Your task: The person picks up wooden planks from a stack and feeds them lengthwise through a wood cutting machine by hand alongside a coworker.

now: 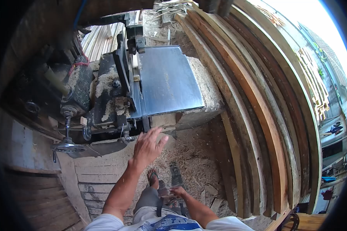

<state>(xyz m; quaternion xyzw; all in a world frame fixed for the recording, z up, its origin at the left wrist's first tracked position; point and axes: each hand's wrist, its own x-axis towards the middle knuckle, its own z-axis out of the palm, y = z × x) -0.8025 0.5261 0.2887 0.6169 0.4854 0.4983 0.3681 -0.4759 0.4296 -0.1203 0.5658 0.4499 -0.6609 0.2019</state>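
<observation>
My left hand [147, 145] is stretched out just short of the front end of a woodworking machine with a smooth metal table [169, 81]. Its fingers are extended, the thumb stands apart, and nothing is in it. A narrow wooden strip [136, 67] lies along the machine's black upright fence [122, 65]. Low beside my legs hangs my right hand [177, 191], small in view. Its fingers look loosely apart, and I see nothing held in them.
Long thick boards [254, 100] lean in a row along the right side. A metal handwheel [68, 147] sticks out at the machine's left front. Sawdust and offcuts cover the floor [196, 161] around my sandalled feet. Pale sticks [104, 38] are piled behind the machine.
</observation>
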